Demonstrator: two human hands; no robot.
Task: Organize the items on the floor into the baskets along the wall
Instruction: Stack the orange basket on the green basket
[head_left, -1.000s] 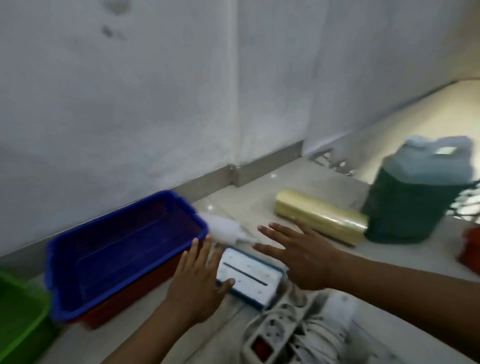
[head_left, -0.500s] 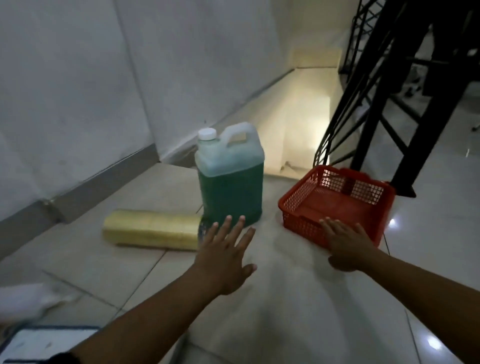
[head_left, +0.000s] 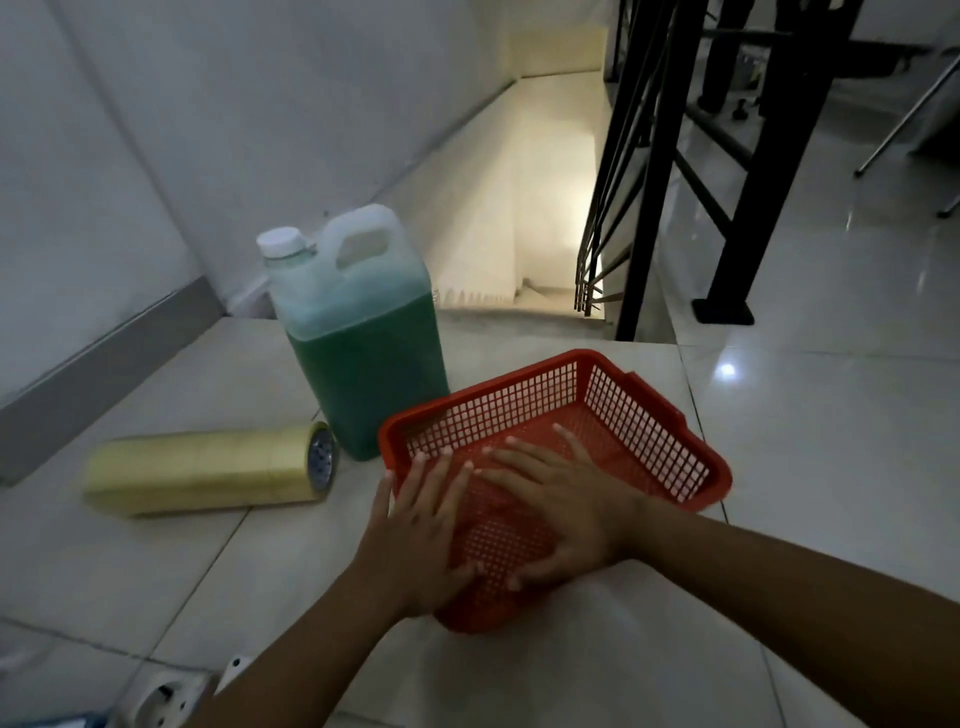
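A red mesh basket (head_left: 641, 415) sits in the middle of the tiled floor, its near end tipped up toward me. My left hand (head_left: 423, 525) and my right hand (head_left: 569, 512) both grip its near wall, fingers spread over the mesh and thumbs underneath. The basket looks empty. To its left, close against its corner, stands a plastic jug of green liquid (head_left: 363, 358) with a white cap. A long yellowish stack of tape rolls (head_left: 205, 473) lies on its side left of the jug.
A white power strip (head_left: 166, 693) lies at the bottom left edge. The wall with a grey skirting (head_left: 104, 353) runs along the left. Behind the jug a stairwell (head_left: 524, 218) drops away, with a black metal railing (head_left: 652, 182) on its right.
My view swung right from the blue bin to the jug and red basket. Both hands reached the basket, took hold of its near wall and drew it closer, beside the jug.
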